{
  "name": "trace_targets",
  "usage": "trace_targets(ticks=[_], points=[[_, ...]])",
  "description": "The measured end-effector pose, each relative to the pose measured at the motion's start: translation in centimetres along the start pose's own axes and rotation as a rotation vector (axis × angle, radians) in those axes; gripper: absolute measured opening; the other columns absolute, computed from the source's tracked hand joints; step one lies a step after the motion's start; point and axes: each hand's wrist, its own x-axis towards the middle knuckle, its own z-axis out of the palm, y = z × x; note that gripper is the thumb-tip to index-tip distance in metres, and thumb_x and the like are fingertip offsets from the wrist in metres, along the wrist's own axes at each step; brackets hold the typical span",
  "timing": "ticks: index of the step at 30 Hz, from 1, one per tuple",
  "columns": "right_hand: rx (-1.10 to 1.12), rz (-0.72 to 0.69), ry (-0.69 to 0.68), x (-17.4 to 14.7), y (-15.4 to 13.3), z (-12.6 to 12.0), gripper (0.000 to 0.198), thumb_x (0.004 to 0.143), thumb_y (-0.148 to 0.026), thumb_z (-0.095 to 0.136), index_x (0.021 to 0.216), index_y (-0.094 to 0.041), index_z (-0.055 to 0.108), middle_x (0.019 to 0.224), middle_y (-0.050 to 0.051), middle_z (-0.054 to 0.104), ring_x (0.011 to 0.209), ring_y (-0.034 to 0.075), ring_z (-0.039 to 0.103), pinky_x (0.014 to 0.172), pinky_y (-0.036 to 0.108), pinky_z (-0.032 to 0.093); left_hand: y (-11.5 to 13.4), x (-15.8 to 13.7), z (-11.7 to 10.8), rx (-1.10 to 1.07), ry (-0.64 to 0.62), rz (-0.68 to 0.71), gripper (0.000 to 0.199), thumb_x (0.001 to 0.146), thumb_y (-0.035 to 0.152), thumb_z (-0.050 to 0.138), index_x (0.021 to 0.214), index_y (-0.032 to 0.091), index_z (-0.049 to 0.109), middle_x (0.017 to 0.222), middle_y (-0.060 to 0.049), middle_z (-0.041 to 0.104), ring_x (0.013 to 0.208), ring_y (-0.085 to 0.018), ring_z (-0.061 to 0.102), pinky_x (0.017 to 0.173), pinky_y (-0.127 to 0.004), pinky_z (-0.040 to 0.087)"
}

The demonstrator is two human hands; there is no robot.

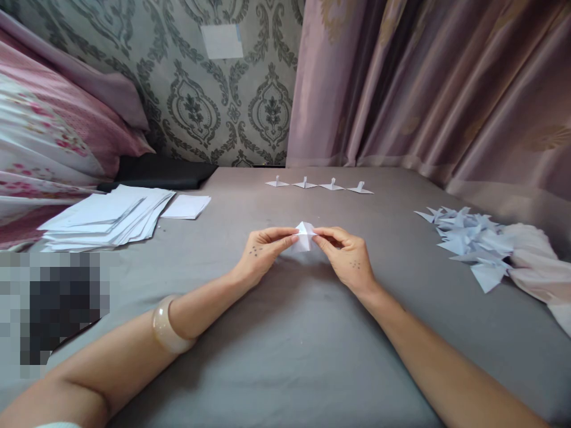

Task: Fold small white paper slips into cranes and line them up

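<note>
Between my two hands is a small piece of folded white paper (305, 239), raised a little above the grey cloth surface. My left hand (266, 248) pinches its left edge with thumb and forefinger. On the opposite edge, my right hand (347, 252) grips it in the same kind of pinch. A peak stands up at the paper's top, and a flat panel hangs below. The fingertips cover both side edges. A pale bangle (168, 326) circles my left wrist.
Several folded paper figures (332, 185) stand in a row at the back. A heap of folded paper pieces (477, 235) lies right, beside pale fabric (535, 255). Paper sheets (104, 220) and a smaller paper stack (186, 207) lie left, before a black item (165, 172).
</note>
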Motion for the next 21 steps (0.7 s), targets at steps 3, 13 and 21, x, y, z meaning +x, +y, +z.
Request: trace_targets(ticks=[3, 13, 21], points=[[-0.009, -0.03, -0.004, 0.0, -0.1, 0.0, 0.014, 0.08, -0.028, 0.063, 0.088, -0.022, 0.073, 0.087, 0.003, 0.069, 0.079, 0.016, 0.062, 0.071, 0.029, 0.049, 0.0, 0.1, 0.0, 0.03, -0.002, 0.035, 0.023, 0.072, 0.035, 0.074, 0.089, 0.02, 0.076, 0.093, -0.005, 0.073, 0.089, -0.02, 0.063, 0.084, -0.031, 0.046], [-0.083, -0.169, -0.067, -0.2, -1.0, -0.1, 0.009, 0.084, -0.028, 0.06, 0.083, -0.022, 0.067, 0.089, 0.003, 0.063, 0.082, 0.015, 0.06, 0.076, 0.029, 0.049, -0.2, 0.2, -0.4, 0.282, -0.03, 0.299, 0.016, 0.078, 0.036, 0.068, 0.081, 0.021, 0.072, 0.086, -0.003, 0.064, 0.083, -0.015, 0.054, 0.084, -0.029, 0.041], [-0.085, -0.199, -0.155, -0.4, -1.6, -0.1, 0.011, 0.086, -0.028, 0.055, 0.085, -0.023, 0.064, 0.082, 0.002, 0.065, 0.076, 0.015, 0.06, 0.075, 0.028, 0.048, 0.2, -0.1, -0.2, 0.279, -0.071, 0.264, 0.019, 0.079, 0.038, 0.067, 0.081, 0.019, 0.069, 0.079, -0.002, 0.064, 0.08, -0.015, 0.055, 0.081, -0.027, 0.041]])
